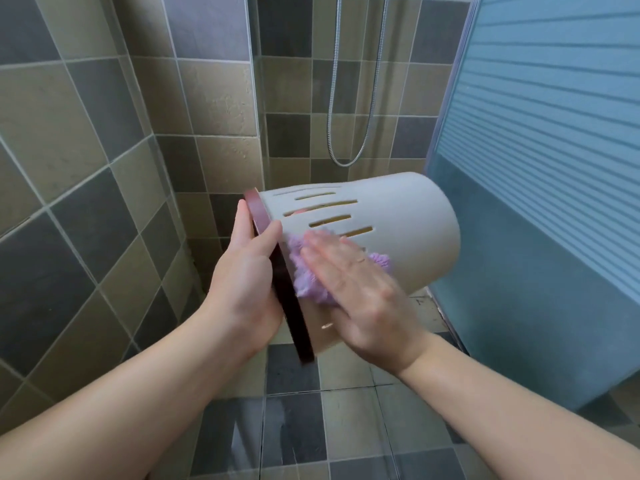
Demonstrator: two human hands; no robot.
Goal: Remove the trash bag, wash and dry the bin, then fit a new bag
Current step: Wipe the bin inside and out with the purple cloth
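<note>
A cream plastic bin (408, 230) with slots in its wall is held sideways in the air, its base pointing right and its dark red rim (287, 299) pointing left. My left hand (249, 271) grips the rim, thumb over the edge. My right hand (356, 289) lies flat with straight fingers on a purple fluffy cloth (308, 275), pressing it against the bin's side wall. No bag shows in the bin.
Tiled walls stand to the left and ahead. A metal shower hose (360, 147) hangs in the corner behind a glass partition. A frosted blue shower door (540, 168) stands close on the right. The tiled floor (346, 420) lies below.
</note>
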